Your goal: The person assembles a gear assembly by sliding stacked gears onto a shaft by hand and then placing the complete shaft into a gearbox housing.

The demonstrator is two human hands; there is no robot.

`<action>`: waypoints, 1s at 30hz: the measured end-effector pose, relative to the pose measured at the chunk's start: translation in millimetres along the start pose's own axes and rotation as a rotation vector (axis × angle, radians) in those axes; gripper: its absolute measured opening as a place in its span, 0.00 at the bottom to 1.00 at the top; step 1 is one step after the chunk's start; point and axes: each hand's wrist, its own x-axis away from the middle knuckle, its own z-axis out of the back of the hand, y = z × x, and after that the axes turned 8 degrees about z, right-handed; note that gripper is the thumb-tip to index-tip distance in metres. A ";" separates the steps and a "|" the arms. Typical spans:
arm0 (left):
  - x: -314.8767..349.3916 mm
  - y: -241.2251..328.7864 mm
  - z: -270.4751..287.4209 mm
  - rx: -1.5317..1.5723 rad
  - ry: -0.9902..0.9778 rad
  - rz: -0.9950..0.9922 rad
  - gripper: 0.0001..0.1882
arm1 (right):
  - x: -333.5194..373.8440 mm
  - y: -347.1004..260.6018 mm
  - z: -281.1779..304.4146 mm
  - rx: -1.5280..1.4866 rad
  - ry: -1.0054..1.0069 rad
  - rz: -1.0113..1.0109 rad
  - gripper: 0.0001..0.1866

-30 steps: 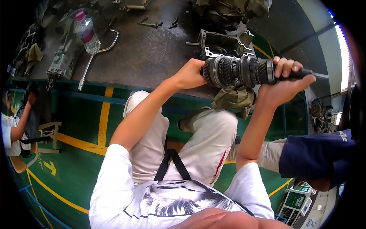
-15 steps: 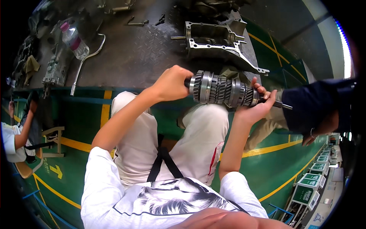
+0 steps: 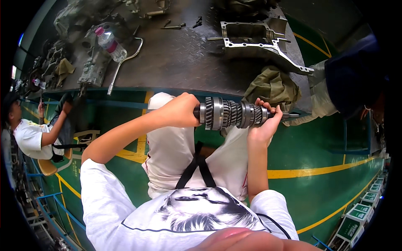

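Note:
A gear shaft (image 3: 230, 113) with several toothed steel gears lies level across my lap, just off the table's near edge. My left hand (image 3: 184, 110) is closed around its left end, knuckles up. Under the thinner right end, my right hand (image 3: 265, 125) has its fingers curled round the shaft, and the splined tip sticks out past it. Beyond the right hand, a crumpled olive cloth (image 3: 274, 88) rests at the table edge. Farther back sits an open metal gearbox housing (image 3: 268, 54).
On the metal table (image 3: 184, 69) lie a long bent wrench (image 3: 119, 67), a plastic bottle (image 3: 111, 45), and small metal parts (image 3: 173, 26). Metal castings (image 3: 93, 69) stand at left. One person (image 3: 35, 134) sits at far left; another (image 3: 351, 71) stands by the right table corner.
My hands have drawn the gear shaft nearer to me, uncovering the olive cloth. My view has swung left, and the person at right has shifted farther back. Both hands keep their hold.

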 end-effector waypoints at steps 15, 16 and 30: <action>3.2 -1.8 -17.4 0.008 0.152 -0.121 0.09 | 2.7 -13.4 1.3 0.053 -0.040 0.046 0.16; 3.8 -5.5 -21.1 0.039 0.161 -0.120 0.09 | 6.3 -14.4 -2.4 0.068 -0.047 0.025 0.16; 3.5 4.4 -55.0 0.472 0.086 -0.312 0.16 | 18.4 -49.6 -44.6 0.168 -0.352 0.145 0.12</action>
